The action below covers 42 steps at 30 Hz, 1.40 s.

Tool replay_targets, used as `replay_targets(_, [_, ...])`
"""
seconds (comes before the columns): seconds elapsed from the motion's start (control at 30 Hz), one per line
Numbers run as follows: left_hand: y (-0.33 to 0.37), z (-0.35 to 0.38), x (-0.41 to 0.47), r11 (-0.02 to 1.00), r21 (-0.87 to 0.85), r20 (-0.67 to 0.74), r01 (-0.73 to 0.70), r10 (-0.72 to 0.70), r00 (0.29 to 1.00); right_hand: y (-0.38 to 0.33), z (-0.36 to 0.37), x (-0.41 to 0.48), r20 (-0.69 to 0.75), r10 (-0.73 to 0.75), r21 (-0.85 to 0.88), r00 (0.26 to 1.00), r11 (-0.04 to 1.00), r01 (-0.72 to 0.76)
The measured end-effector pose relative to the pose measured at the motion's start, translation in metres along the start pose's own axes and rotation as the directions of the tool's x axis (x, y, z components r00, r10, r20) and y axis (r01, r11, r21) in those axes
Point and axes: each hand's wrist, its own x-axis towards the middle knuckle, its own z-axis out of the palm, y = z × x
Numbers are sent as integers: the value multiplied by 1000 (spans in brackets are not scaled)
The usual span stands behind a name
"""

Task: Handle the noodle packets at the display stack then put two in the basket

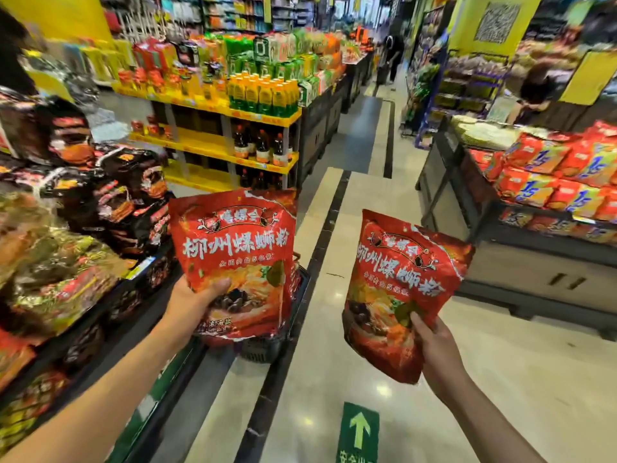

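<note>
My left hand (195,304) grips a red noodle packet (237,248) by its lower left corner, thumb across the front, and holds it upright. My right hand (434,342) grips a second, matching red packet (397,289) at its lower right edge; that packet tilts slightly to the right. Both packets are held up in front of me over the aisle floor. A dark shopping basket (267,349) sits on the floor directly beneath and behind the left packet, mostly hidden by it.
A low display (83,228) of dark and red snack packs runs along my left. Yellow shelves (233,148) with bottles stand ahead left. A bin of red packets (551,182) is at right. Two people are further down the aisle (354,135). A green arrow sticker (359,429) marks the floor.
</note>
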Motion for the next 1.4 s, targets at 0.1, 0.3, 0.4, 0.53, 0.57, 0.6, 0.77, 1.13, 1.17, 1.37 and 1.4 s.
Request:
replay_targets(0.1, [6,26,42,1000,9,-47,-4,4,999,-21,12,73,55,6,-37,998,999,-4])
replay_targets(0.3, [12,43,120,999,-30,-155,37,-41,987,-54,64,193,225,-3,-69,974,997,19])
replay_targets(0.4, [16,44,164,999,-44,-176,26,-33,984,-65,98,252,292,23,-103,956,995,8])
replay_targets(0.53, [21,51,227,999,-43,-240,-7,-4,971,-73,147,329,335,15,-110,942,994,23])
replay_targets(0.57, [23,53,240,998,-53,-253,-17,3,968,-74,159,346,350,10,-106,937,994,29])
replay_targets(0.6, [24,54,252,998,-57,-267,-18,2,964,-77,170,362,363,9,-106,932,994,32])
replay_targets(0.77, [32,51,298,999,-42,-300,-4,-9,954,-86,216,438,412,33,-119,911,993,17])
replay_targets(1.13, [0,36,353,997,-23,-531,74,-75,844,-60,341,585,664,245,-336,706,942,-11])
replay_targets(1.17, [-5,38,356,995,-33,-555,90,-93,826,-53,352,601,682,265,-364,682,931,3])
replay_targets(1.37, [-55,64,358,966,-221,-718,133,-253,649,15,406,687,771,415,-536,484,832,142])
replay_targets(1.4, [-66,70,357,956,-260,-743,136,-288,604,26,413,693,771,449,-561,452,814,148])
